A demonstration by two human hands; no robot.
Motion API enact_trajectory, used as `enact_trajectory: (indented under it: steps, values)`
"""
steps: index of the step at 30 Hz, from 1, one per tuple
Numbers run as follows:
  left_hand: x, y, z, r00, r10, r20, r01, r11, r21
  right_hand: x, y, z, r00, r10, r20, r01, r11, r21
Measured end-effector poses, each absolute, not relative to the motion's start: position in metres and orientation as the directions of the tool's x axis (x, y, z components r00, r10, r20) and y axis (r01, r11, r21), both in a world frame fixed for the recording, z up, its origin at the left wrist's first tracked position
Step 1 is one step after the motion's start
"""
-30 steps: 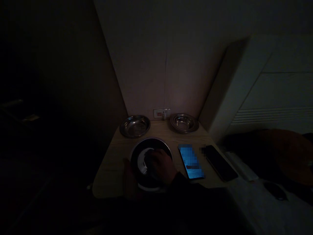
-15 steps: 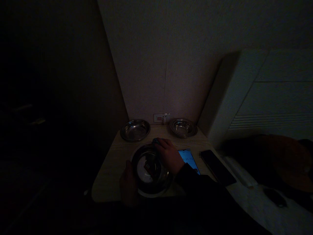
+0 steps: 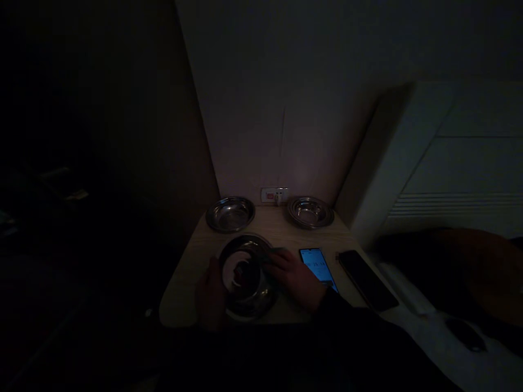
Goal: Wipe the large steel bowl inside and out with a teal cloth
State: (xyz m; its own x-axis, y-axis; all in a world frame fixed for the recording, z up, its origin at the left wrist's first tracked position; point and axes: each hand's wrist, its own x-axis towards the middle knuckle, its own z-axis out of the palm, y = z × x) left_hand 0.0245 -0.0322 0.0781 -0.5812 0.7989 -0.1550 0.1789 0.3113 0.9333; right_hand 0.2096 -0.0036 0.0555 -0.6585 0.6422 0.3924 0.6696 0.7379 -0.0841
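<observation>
A shiny round metal bowl [image 3: 262, 301] stands at the front of the small wooden table, in dim light. My left hand [image 3: 211, 296] is closed on its left rim, the fingers mostly in shadow. My right hand [image 3: 295, 279] presses a dark greenish, cloth-like piece [image 3: 266, 258] against the bowl's right inner side; its exact kind is too dark to make out. Just right of that hand lies a phone with a lit screen [image 3: 317, 268].
On the table [image 3: 183, 294], a wide metal dish [image 3: 231, 214] stands at back left and stacked metal dishes [image 3: 310, 212] at back right. A dark phone-like slab [image 3: 368, 280] lies at the right edge. Behind is a wall socket [image 3: 274, 195]; a white bed surface adjoins right.
My right hand has moved with the greenish piece from the bowl's far rim toward its right inner side. My left hand stays at the left rim. The view has shifted slightly.
</observation>
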Motion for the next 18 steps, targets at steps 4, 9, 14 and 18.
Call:
enact_trajectory:
  steps: [4, 9, 14, 18]
  values:
    - [0.029, -0.031, 0.096, -0.548, 0.817, -0.179, 0.181, 0.324, 0.928, 0.199, 0.026, 0.075, -0.781, 0.528, 0.333, 0.528, 0.843, -0.100]
    - [0.029, -0.029, 0.094, -0.660, 0.745, -0.097, 0.175, 0.279, 0.944, 0.188, 0.005, 0.051, -0.721, 0.606, 0.337, 0.567, 0.795, -0.217]
    - [0.031, -0.031, 0.076, -0.594, 0.797, -0.107, 0.168, 0.252, 0.953, 0.171, -0.042, 0.038, -0.619, 0.682, 0.388, 0.543, 0.730, -0.415]
    - [0.033, -0.037, 0.082, -0.535, 0.834, -0.137, 0.138, 0.246, 0.959, 0.186, -0.012, 0.060, -0.427, 0.689, 0.585, 0.446, 0.724, -0.527]
